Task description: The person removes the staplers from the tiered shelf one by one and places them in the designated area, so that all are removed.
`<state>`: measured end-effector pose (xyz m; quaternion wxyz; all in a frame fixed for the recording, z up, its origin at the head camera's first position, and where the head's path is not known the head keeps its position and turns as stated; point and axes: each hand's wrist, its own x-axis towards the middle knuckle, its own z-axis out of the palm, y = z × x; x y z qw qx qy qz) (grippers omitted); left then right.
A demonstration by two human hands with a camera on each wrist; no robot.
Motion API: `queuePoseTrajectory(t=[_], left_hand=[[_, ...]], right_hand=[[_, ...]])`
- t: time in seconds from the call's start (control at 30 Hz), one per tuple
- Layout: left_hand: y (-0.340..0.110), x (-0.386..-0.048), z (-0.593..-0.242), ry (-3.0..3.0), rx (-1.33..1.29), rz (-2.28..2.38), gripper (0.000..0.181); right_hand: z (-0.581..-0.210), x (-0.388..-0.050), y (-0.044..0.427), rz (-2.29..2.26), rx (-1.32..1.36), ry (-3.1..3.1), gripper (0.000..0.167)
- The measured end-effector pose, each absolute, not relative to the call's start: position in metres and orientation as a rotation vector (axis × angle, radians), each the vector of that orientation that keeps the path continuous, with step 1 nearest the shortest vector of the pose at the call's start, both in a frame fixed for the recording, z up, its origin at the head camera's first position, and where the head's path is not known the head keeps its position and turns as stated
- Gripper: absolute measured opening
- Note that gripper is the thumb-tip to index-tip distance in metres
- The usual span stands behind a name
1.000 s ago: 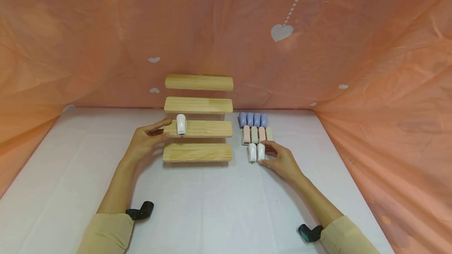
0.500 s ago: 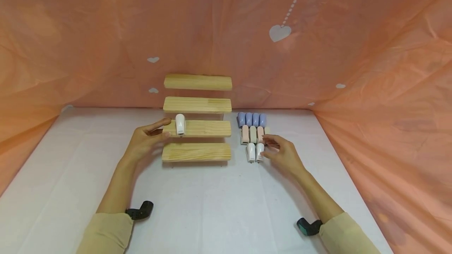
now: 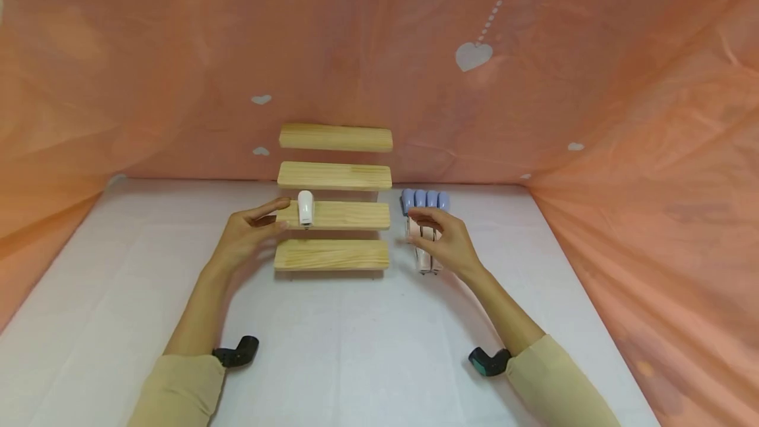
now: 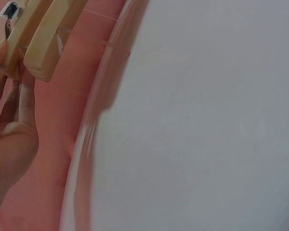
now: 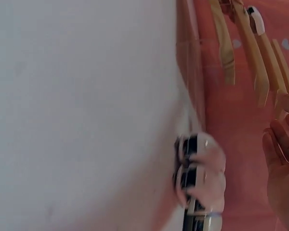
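Note:
A white mini stapler point(image 3: 305, 208) stands near the left end of the third step of a wooden stepped shelf point(image 3: 350, 215). My left hand point(image 3: 249, 232) grips that step's left end, with the thumb close to the stapler in the left wrist view. Over the staplers on the right, my right hand point(image 3: 447, 242) hovers with loosely bent fingers and nothing visible between them. Beneath it are two white staplers point(image 3: 423, 262), partly covered. A pale pink stapler point(image 3: 413, 229) shows at the left of the middle row, the rest of which the hand mostly hides. Blue-violet staplers point(image 3: 432, 199) line the back.
The shelf's other steps point(image 3: 332, 256) rise backwards towards an orange cloth point(image 3: 534, 84) with heart prints. A white cloth point(image 3: 356, 348) covers the table. Black wrist cameras point(image 3: 237, 352) sit on both wrists.
My right hand has let go of the right-hand white stapler, backed off, then moved left above the rows. The left hand stays on the shelf.

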<state>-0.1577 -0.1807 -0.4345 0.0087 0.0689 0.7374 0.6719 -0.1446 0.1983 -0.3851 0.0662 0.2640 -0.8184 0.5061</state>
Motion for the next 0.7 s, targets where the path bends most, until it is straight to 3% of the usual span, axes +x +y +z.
queuePoseTrajectory(t=[0.43,0.7], left_hand=[[-0.179,-0.156,-0.432,2.317,0.186,2.066,0.052],[-0.180,-0.158,-0.432,2.343,0.191,2.040,0.052]], right_hand=[[-0.374,-0.157,0.144,1.710,1.030,-2.342,0.045],[-0.399,-0.187,0.121,1.737,1.098,-2.363,0.050]])
